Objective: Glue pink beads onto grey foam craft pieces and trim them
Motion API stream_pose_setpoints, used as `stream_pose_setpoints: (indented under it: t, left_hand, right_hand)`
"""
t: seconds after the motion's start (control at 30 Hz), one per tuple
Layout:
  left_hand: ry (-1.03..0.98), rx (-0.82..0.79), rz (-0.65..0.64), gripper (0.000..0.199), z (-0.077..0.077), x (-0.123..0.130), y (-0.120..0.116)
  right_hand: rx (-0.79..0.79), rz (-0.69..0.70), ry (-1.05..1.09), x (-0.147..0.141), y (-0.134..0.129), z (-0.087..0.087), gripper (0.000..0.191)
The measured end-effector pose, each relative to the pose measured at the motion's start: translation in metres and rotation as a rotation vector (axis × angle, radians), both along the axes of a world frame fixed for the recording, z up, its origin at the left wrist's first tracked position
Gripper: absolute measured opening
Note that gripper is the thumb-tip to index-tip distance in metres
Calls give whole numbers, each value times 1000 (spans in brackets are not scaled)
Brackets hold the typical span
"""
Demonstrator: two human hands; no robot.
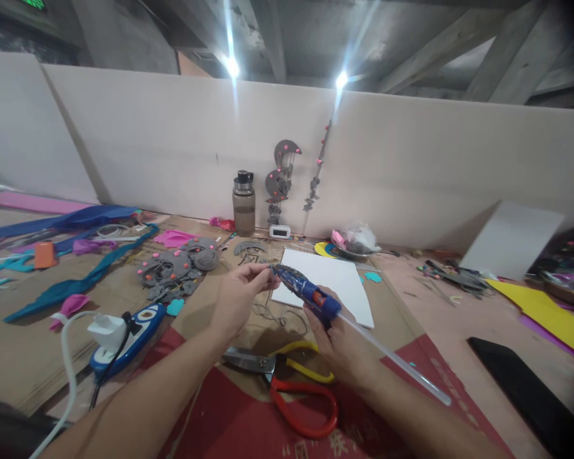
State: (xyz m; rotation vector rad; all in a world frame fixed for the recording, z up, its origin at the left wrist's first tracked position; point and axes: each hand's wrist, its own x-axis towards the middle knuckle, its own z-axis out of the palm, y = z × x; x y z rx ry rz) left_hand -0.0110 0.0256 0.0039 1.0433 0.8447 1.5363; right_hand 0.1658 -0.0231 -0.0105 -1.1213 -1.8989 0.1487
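My right hand [337, 341] is wrapped round a blue glue gun [310, 293], with a long clear glue stick [402, 366] jutting from its back end. The gun's nozzle points left, up against the fingertips of my left hand [242, 293]. Those fingers are pinched together on something small that I cannot make out. Thin grey cord [280, 319] lies loosely below them. A white sheet [344, 280] lies behind the gun. Nearer to me are scissors with one red and one yellow handle [310, 424], resting on the cardboard.
Grey felt pieces with pink dots [172, 271] and a blue power strip [129, 344] lie left. A bottle [243, 207] stands by the white wall panel [172, 140], where grey moon shapes [287, 153] hang. A black phone [516, 389] and yellow sheet [545, 312] are right.
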Motion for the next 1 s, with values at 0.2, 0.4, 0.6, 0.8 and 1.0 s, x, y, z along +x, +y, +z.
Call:
stream_pose_setpoints:
  t: [0.2, 0.4, 0.6, 0.8, 1.0]
  left_hand:
    - [-14, -11, 20, 22, 2, 0, -1]
    - [-48, 3, 25, 23, 1, 0, 0]
    - [-23, 12, 18, 22, 0, 1, -1]
    - [-12, 16, 20, 22, 0, 1, -1]
    - [-31, 23, 28, 22, 1, 0, -2]
  right_hand:
    - [20, -18, -6, 1, 0, 0, 25]
    - [50, 34, 39, -2, 0, -1, 24]
    - [8, 82, 55, -2, 0, 0, 23]
    - [-17, 90, 88, -3, 0, 0, 23]
    - [-26, 91, 63, -1, -1, -2, 23]
